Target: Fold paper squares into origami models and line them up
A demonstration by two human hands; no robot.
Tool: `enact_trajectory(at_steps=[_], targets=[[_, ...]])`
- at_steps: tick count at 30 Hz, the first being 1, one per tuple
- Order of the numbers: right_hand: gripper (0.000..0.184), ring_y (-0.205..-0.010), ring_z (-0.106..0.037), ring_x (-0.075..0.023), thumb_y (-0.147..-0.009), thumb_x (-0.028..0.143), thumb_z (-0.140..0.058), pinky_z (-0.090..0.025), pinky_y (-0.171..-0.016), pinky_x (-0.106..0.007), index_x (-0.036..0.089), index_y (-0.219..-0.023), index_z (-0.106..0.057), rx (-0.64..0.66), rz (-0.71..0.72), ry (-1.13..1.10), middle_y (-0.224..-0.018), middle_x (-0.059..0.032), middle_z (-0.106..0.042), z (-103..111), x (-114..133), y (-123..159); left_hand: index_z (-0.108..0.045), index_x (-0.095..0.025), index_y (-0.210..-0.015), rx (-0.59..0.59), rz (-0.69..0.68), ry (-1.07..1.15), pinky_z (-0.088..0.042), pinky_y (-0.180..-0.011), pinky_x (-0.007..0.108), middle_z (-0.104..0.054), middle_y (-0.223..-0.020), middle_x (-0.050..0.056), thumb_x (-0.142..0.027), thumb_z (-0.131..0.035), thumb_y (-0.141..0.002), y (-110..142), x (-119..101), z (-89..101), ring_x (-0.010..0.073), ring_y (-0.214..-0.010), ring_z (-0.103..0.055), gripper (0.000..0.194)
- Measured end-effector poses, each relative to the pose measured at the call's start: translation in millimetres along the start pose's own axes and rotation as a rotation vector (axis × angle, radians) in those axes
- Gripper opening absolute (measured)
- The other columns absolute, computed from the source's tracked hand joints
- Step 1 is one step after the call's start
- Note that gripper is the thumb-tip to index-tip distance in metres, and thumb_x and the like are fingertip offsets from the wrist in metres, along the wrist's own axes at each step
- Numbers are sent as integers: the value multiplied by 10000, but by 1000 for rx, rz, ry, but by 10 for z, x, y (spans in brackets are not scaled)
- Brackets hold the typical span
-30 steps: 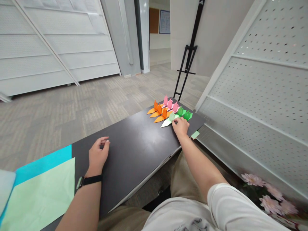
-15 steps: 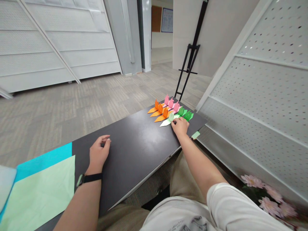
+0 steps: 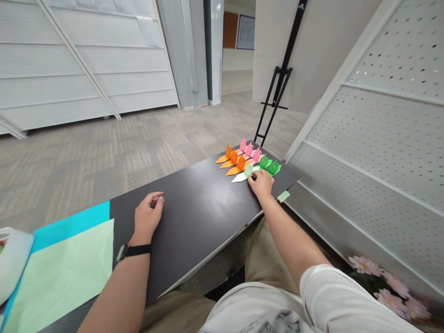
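Note:
Folded paper tulips lie in rows at the far right end of a dark table (image 3: 201,212): orange ones (image 3: 233,161), pink ones (image 3: 250,151), dark green ones (image 3: 270,165) and one pale green tulip (image 3: 243,175). My right hand (image 3: 261,184) reaches out to them, its fingertips pinched at the head of the pale green tulip. My left hand (image 3: 148,217) rests on the table nearer to me, loosely curled, thumb against forefinger, with a black watch band on the wrist. What it holds, if anything, does not show.
Pale green paper (image 3: 58,273) lies over a cyan sheet (image 3: 69,225) at the table's left end. A small green scrap (image 3: 283,196) sits at the right edge. A black easel (image 3: 277,88) and a perforated white panel (image 3: 374,138) stand to the right; pink flowers (image 3: 388,277) below.
The view has shifted slightly to the right. My right hand stays at the pale green tulip, and my left hand keeps its place on the table.

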State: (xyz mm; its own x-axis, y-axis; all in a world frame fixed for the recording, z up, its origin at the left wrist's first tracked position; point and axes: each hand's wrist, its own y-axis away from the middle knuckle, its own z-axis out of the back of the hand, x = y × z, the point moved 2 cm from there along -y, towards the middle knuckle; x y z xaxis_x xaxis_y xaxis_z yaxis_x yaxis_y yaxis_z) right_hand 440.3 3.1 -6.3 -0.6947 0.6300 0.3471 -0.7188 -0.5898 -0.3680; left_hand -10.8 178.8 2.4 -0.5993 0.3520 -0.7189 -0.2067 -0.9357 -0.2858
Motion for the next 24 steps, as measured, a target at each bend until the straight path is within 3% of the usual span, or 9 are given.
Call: enact_trajectory(at_steps=[3,6,10,15,20,24], targets=[[326,-1123,-594,-309,-960,373,-583,-401,-992,-445,201,-1217,-686,-129,-4,-85,-1165,-137,-694,80,-34,25,-758,-246,-1145,-7,-2,15,-563,-966,379,-785,-935,28,-432,-610,-916,-6,2,-6,242,-951,-741,330],[276,-1139,-611,-307,-972,321,-521,-428,-1017,-454,191,-1189,-633,-291,30,-204,-1144,-143,-690,194,-22,102,-752,-240,-1154,-22,-6,53,-567,-947,370,-784,-928,31,-424,-614,-917,-21,37,-29,235,-935,-736,330],[201,-1095,-627,-301,-944,283,-551,-468,-1021,-468,216,-1120,-621,-358,206,-386,-1094,-123,-690,338,289,217,-741,-230,-1173,-20,-11,126,-569,-893,355,-777,-921,35,-442,-611,-937,-28,103,-73,218,-859,-727,342],[212,-1050,-657,-268,-959,255,-563,-522,-984,-441,237,-1157,-637,-128,523,-649,-1073,-94,-695,288,1216,243,-749,-237,-1157,-7,-46,189,-558,-824,318,-771,-906,30,-413,-591,-973,8,76,-83,196,-821,-716,299],[293,-1039,-675,-250,-925,242,-604,-553,-960,-413,236,-1211,-671,265,711,-760,-1118,-93,-706,-299,2192,466,-775,-220,-1080,-2,-63,186,-552,-809,300,-789,-933,38,-337,-591,-985,16,10,-73,180,-815,-714,238],[265,-1008,-679,-242,-926,221,-569,-545,-983,-414,229,-1151,-708,411,689,-702,-1082,-83,-721,-752,2461,681,-776,-215,-1088,23,-50,184,-563,-820,295,-793,-936,37,-301,-577,-1000,35,15,-84,174,-822,-718,234]])
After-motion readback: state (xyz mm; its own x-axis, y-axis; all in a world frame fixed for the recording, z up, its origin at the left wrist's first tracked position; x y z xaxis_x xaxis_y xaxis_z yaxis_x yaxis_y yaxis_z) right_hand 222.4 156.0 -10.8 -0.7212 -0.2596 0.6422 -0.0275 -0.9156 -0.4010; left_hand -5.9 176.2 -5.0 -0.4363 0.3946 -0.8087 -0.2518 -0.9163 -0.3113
